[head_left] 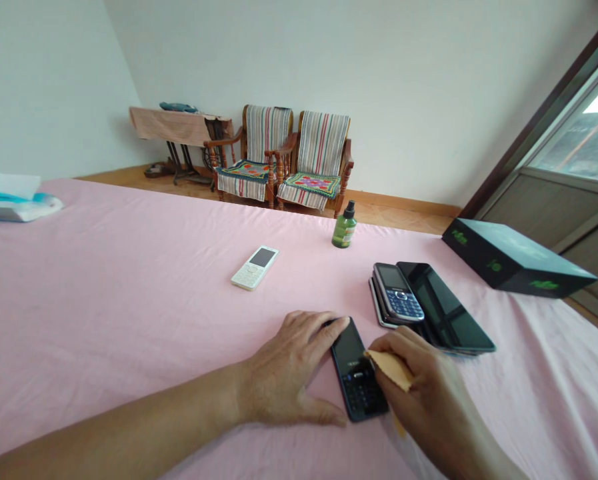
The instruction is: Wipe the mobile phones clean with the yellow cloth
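Surface: pink-covered (pixel 153 280), with two striped-draped chairs (pixel 289 153) beyond its far edge.
Black keypad phone: at the near middle of the surface (pixel 361 393), between the person's hands.
Left hand: fingers spread (pixel 283 373), index finger on the phone's far end, thumb by its near-left corner.
Right hand: fingers pinching (pixel 423 387) a yellow cloth (pixel 391 370) against the phone's right side.
Progress: work on this phone looks under way; whether any other is done or left cannot be told. A white phone (pixel 255 268) lies apart, farther left; stacked phones (pixel 399 293) and a dark tablet (pixel 443 307) sit right.
Writing: pale letters below the black phone's screen, blurred; green lettering on the black box (pixel 509 260), unreadable; the green bottle's (pixel 344 229) label, too small.
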The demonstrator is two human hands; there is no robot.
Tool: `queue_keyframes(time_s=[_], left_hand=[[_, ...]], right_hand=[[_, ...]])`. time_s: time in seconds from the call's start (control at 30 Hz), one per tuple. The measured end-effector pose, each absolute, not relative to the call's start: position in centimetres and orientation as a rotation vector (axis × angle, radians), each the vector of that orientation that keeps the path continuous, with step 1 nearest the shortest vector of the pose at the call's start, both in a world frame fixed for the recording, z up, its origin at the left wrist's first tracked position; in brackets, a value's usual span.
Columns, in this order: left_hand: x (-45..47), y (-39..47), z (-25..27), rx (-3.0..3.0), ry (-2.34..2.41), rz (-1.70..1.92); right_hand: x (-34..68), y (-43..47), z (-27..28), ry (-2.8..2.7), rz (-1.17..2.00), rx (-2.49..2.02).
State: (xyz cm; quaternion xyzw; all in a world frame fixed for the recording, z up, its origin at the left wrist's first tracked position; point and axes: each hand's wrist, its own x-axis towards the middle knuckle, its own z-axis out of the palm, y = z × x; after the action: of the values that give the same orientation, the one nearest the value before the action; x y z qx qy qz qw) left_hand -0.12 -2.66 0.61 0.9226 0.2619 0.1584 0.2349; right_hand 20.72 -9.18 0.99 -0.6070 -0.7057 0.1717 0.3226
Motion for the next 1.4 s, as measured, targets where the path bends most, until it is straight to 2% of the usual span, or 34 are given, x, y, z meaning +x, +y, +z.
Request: queue_keyframes(time_s=[0.33, 0.53, 0.73, 1.1, 1.4], left_hand=[[-0.2, -2.4, 0.3, 2.555, 0.689, 0.437], [-0.4, -2.5, 0.6, 2.584, 0.706, 0.418], [-0.3, -2.5, 0.7, 2.587, 0.714, 0.404], [-0.4, -2.5, 0.3, 2.571, 0.682, 0.451], [-0.4, -2.5, 0.3, 2.594, 0.687, 0.430]], right_hand=[[19.3, -9.5, 1.2, -1.864, 0.686, -1.447], [20.4, -9.2, 1.5, -1.838, 0.568, -1.473], [19.1, -9.4, 0.9, -1.983, 0.690, -1.346], [18.9, -9.6, 1.3, -2.143, 0.547, -1.407], [19.7, -9.7, 1.3, -2.174, 0.565, -1.438]])
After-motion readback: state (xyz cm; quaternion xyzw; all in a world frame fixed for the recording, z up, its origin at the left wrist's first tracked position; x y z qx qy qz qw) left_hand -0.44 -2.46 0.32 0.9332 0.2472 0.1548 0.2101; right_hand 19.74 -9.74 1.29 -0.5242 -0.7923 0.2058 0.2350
